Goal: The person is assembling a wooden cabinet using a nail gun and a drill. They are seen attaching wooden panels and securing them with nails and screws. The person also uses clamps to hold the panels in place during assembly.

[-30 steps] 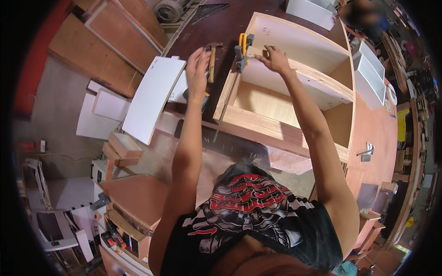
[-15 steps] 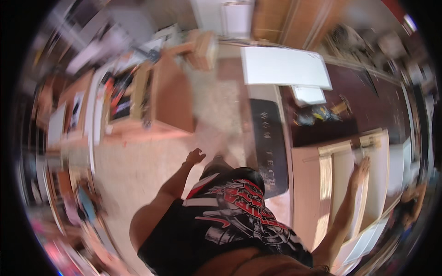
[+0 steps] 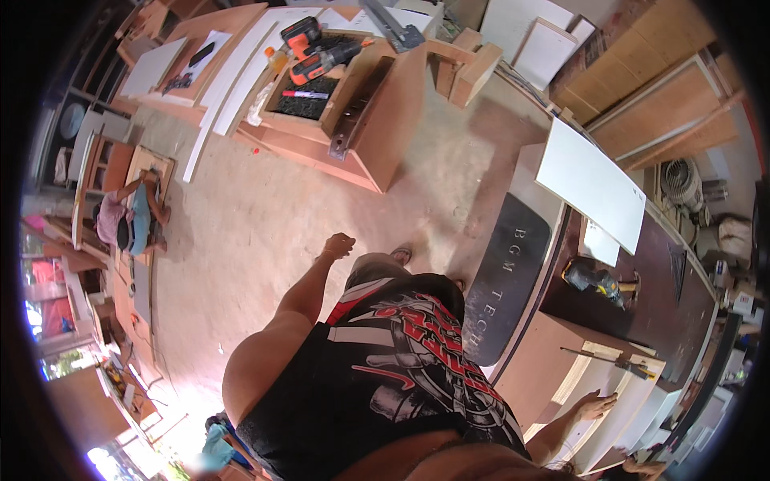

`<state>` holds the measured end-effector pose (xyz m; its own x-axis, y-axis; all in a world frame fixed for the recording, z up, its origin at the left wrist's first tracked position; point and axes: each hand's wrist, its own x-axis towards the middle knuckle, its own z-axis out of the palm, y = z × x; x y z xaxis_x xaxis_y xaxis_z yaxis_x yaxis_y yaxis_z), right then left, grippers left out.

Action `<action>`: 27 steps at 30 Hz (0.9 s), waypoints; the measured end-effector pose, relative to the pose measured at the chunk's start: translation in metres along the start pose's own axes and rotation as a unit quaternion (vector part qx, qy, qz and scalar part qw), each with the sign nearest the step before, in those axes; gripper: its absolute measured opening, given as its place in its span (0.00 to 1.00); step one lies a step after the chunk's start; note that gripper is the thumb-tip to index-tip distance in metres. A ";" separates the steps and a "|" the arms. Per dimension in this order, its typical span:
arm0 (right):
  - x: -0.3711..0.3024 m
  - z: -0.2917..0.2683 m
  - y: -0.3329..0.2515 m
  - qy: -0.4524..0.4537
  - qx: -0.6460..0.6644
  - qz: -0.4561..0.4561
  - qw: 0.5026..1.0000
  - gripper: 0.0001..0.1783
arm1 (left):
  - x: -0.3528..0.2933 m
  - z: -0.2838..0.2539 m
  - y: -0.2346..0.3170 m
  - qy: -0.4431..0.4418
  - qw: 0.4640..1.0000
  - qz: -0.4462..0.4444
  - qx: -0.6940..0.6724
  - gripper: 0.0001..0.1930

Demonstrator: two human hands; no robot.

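Observation:
My left hand (image 3: 340,244) hangs over the floor beside my leg, its fingers loosely bent with nothing seen in them. Over on the right, my right hand (image 3: 597,405) has its fingers stretched out above the open side of a wooden cabinet carcass (image 3: 536,353); whether it touches the panel below cannot be made out. A bar clamp (image 3: 616,361) lies across the cabinet's far end, beyond that hand. Behind the cabinet, a yellow and black power tool (image 3: 592,278) rests on a dark red tabletop (image 3: 662,301).
A bench (image 3: 391,120) ahead carries two cordless drills (image 3: 321,62), a marker (image 3: 305,94) and a tray of black screws (image 3: 309,106). White boards (image 3: 593,180) overhang the dark table. A dark mat (image 3: 509,272) lies at my right. Another person (image 3: 132,212) crouches at far left.
The whole view has swung, carrying the bench up and right and the cabinet down and right. My right hand now appears lower, nearer my body; my left arm still hangs.

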<state>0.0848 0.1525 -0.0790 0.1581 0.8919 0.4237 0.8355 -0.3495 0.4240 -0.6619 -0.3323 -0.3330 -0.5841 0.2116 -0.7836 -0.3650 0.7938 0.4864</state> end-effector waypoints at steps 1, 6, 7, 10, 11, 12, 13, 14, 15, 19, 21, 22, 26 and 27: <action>-0.014 0.000 0.015 -0.014 -0.003 0.024 1.000 0.38 | 0.006 -0.009 0.009 -0.003 1.000 0.006 0.005 0.20; -0.025 0.006 0.015 -0.012 0.010 0.044 0.999 0.37 | 0.027 -0.089 0.105 -0.227 0.947 0.158 -0.165 0.26; -0.027 0.001 0.012 -0.014 0.005 0.057 0.998 0.37 | 0.002 -0.106 0.144 -0.172 0.947 0.223 -0.155 0.24; -0.025 0.004 0.012 -0.014 0.020 0.025 0.999 0.38 | -0.028 -0.191 0.229 0.060 0.951 0.278 -0.120 0.18; -0.032 -0.008 0.010 -0.033 0.021 0.033 0.999 0.38 | -0.061 -0.204 0.276 0.126 0.926 0.336 -0.121 0.18; -0.037 -0.023 0.008 -0.054 0.021 0.042 0.997 0.38 | -0.078 -0.219 0.311 0.137 0.916 0.332 -0.178 0.18; -0.036 -0.032 0.000 -0.072 0.032 0.045 0.996 0.39 | -0.089 -0.241 0.331 0.158 0.900 0.328 -0.237 0.18; -0.036 -0.033 0.001 -0.085 0.034 0.046 0.995 0.42 | -0.064 -0.270 0.347 0.219 0.897 0.334 -0.189 0.20; -0.031 -0.025 0.001 -0.091 0.048 0.034 0.994 0.44 | -0.043 -0.303 0.355 0.282 0.888 0.336 -0.139 0.21; -0.003 0.015 0.039 -0.133 0.150 0.071 0.977 0.47 | 0.072 -0.364 0.421 0.380 0.882 0.260 0.099 0.23; 0.000 0.033 0.075 -0.083 0.245 0.066 0.964 0.45 | 0.146 -0.376 0.434 0.392 0.863 0.234 0.216 0.24; -0.008 0.011 0.115 -0.046 0.296 0.064 0.952 0.46 | 0.187 -0.349 0.432 0.343 0.873 0.258 0.232 0.24; -0.055 -0.034 -0.008 -0.158 0.439 0.105 0.878 0.46 | 0.186 -0.424 0.394 0.234 0.913 0.320 0.100 0.27; -0.099 -0.070 -0.001 -0.176 0.367 0.155 0.900 0.45 | 0.192 -0.398 0.440 0.155 0.928 0.337 0.032 0.28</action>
<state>0.0314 0.0446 -0.0653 0.4933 0.8646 0.0954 0.8241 -0.4295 -0.3692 -1.2233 -0.1693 -0.1156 -0.8485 0.5056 -0.1561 0.1964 0.5749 0.7943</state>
